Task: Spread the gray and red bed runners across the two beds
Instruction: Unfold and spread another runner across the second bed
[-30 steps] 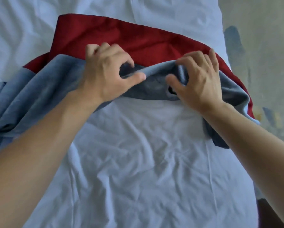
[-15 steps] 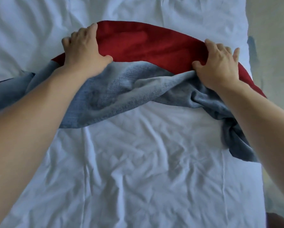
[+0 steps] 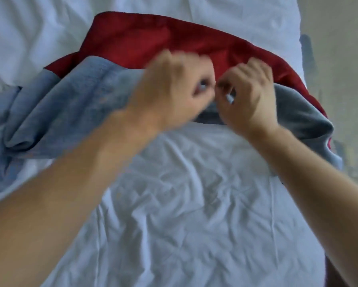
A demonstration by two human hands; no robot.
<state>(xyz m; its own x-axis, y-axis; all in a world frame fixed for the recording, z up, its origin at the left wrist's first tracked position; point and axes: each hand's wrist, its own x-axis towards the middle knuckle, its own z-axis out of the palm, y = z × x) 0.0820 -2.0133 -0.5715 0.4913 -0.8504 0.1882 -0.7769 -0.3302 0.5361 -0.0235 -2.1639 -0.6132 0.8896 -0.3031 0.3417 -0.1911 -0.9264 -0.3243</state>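
The runner (image 3: 145, 46) lay in a band across the upper half of the frame, its red face showing along the far edge and its gray face (image 3: 74, 104) bunched and folded toward us on the left and at the right end, where it hung off the bed's edge. It rested on the white sheet (image 3: 184, 204), which was creased and filled the lower middle of the frame. Our left hand (image 3: 169, 90) was at the center, blurred, its fingers curled over the gray fold at the seam between the two colors; it seemed to grip the cloth, though the blur kept us from being sure. Our right hand (image 3: 246, 94) sat just beside it, nearly touching, fingers curled and pinching the gray edge. A pale floor (image 3: 339, 59) showed along the right side of the frame.
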